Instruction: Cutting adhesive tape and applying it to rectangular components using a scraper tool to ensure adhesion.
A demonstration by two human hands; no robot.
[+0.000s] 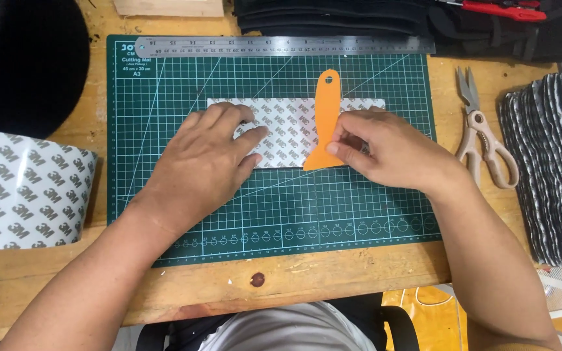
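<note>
A white rectangular sheet with a grey repeated print (281, 123) lies flat in the middle of a green cutting mat (274, 208). My left hand (206, 159) presses flat on the sheet's left part, fingers spread. My right hand (385, 149) pinches the lower right edge of an orange plastic scraper (325, 123), which lies on the sheet with its handle pointing away from me. The sheet's right end is hidden under my right hand.
A steel ruler (284, 45) lies along the mat's far edge. Beige-handled scissors (482, 136) rest right of the mat, beside a stack of black-and-white pieces (554, 162). A large roll of the printed material (24, 188) sits at left. Black fabric and red-handled tool lie at the back.
</note>
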